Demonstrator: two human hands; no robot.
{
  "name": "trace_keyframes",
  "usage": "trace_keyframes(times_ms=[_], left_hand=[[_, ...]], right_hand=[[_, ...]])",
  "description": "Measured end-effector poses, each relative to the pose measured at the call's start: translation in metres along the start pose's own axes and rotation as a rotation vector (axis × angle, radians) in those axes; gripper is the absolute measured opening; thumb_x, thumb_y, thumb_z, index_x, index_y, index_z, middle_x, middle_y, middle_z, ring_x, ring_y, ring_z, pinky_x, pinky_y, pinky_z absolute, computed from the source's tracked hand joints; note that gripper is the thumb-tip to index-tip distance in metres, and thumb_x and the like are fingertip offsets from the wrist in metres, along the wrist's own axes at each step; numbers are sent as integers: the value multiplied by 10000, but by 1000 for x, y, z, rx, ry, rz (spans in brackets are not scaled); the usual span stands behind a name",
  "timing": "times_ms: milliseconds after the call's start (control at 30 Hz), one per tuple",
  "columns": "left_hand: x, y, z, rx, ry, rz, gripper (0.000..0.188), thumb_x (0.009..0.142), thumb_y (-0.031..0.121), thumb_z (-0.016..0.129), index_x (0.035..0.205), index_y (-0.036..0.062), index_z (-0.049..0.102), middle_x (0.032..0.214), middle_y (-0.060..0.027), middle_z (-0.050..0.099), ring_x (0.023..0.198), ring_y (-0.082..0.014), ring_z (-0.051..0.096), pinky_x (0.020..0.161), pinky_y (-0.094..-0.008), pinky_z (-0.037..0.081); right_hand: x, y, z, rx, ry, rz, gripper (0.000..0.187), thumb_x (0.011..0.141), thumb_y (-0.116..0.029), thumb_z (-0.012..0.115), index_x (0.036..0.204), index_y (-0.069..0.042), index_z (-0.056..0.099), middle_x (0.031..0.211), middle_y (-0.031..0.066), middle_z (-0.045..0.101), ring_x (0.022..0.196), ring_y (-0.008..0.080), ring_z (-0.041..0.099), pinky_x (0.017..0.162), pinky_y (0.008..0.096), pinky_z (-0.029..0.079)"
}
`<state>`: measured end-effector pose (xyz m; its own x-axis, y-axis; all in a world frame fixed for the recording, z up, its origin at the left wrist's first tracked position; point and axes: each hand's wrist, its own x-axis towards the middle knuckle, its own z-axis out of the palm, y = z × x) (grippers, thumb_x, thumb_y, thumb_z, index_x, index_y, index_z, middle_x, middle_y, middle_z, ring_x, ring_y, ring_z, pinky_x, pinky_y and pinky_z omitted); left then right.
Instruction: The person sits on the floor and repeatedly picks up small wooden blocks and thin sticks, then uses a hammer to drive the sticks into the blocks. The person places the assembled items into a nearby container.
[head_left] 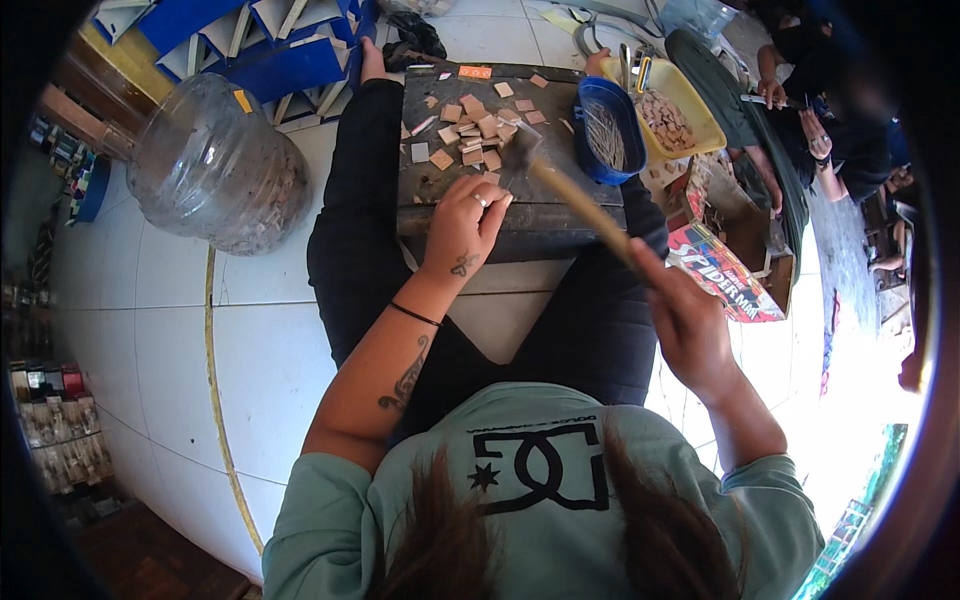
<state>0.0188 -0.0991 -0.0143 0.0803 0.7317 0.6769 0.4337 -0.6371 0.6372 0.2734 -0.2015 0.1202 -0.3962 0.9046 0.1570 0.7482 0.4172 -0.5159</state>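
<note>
My right hand (682, 322) is closed round the wooden handle of a hammer (590, 207). Its head, blurred, hangs over the dark low work block (430, 188) between my legs. Near the block's front edge, my left hand (465, 222) has thumb and fingers pinched together just below the hammer head. Whatever thin thing may be between those fingertips is too small to name. Small square wooden pieces (471, 123) lie loosely heaped on the block beyond my left hand. At the block's right side sits a blue oval tub (578, 112) of thin nail-like metal pieces.
A yellow tub (712, 118) of small wooden pieces stands beyond the blue one, with an open printed carton (735, 280) nearer. On the left a big clear plastic jug (215, 160) lies near blue boxes (318, 62). Another person's hands (815, 135) are at the far right.
</note>
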Motion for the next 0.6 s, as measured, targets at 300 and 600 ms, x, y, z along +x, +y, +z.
trace_keyframes(times_ms=[300, 600], left_hand=[[3, 10, 0, 186, -29, 36, 47, 837, 55, 666, 875, 33, 651, 882, -100, 629, 823, -299, 597, 765, -409, 473], [11, 28, -26, 111, -311, -248, 120, 805, 0, 657, 924, 4, 653, 861, -128, 613, 820, -317, 612, 928, -402, 486]], right_hand=[[0, 17, 3, 340, 78, 192, 504, 950, 5, 512, 1444, -91, 473, 863, 115, 614, 755, 164, 578, 757, 277, 469], [-16, 36, 29, 188, 91, 187, 480, 934, 12, 533, 1398, -111, 531, 826, 152, 605, 683, 237, 597, 694, 311, 488]])
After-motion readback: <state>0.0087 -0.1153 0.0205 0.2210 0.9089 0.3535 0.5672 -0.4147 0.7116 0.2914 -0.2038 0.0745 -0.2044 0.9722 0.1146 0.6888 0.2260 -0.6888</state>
